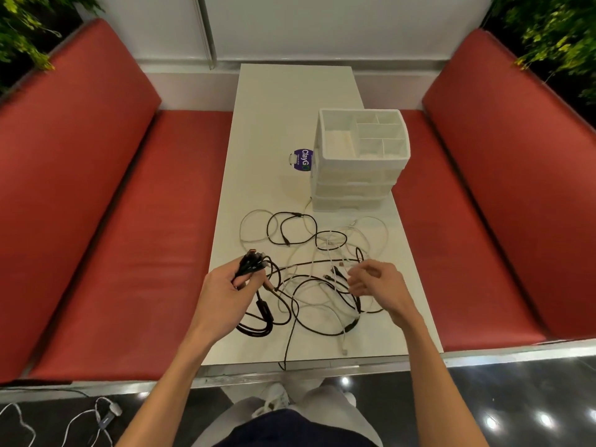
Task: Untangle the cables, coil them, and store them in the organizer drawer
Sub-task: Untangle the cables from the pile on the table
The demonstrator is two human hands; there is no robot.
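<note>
A tangle of black and white cables (317, 279) lies spread over the near half of the white table (274, 124). My left hand (225, 285) grips a bunch of black cable ends (253, 262), lifted a little off the table at the tangle's left side. Over the right side of the tangle, my right hand (375, 285) hovers with its fingers loosely curled and nothing in them. The white organizer (359, 159), with open top compartments and closed drawers below, stands behind the cables towards the right.
A purple round label (301, 160) lies left of the organizer. Red padded benches (129, 221) flank the table on both sides. One black cable (285, 356) hangs over the table's near edge. More cables (96, 417) lie on the dark floor at lower left.
</note>
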